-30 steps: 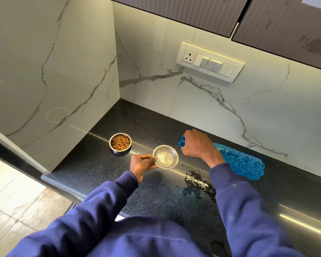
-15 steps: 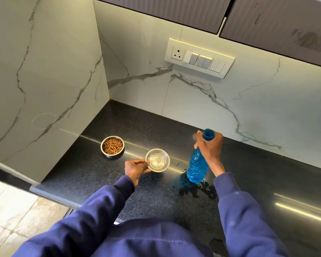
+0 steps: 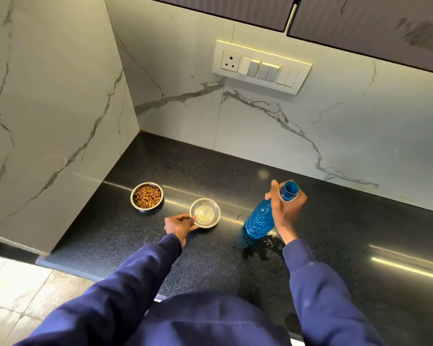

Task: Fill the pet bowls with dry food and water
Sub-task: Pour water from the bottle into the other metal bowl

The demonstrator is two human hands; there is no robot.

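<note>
Two small steel bowls stand on the black counter (image 3: 160, 166). The left bowl (image 3: 147, 198) is filled with brown dry food. The right bowl (image 3: 205, 213) holds clear water, and my left hand (image 3: 181, 226) grips its near-left rim. To the right stands a blue plastic water bottle (image 3: 259, 218), upright with its base on the counter and its mouth uncapped. My right hand (image 3: 286, 208) is wrapped around the bottle's neck and upper body.
A puddle of spilled water (image 3: 263, 250) lies on the counter around the bottle's base, with a few drops toward the water bowl. Marble walls close the counter at the back and left. The counter's front edge (image 3: 68, 268) drops to a tiled floor.
The bottle went from tilted over the water bowl to upright on the counter, to the right of the bowl. My left hand stayed on the bowl's rim.
</note>
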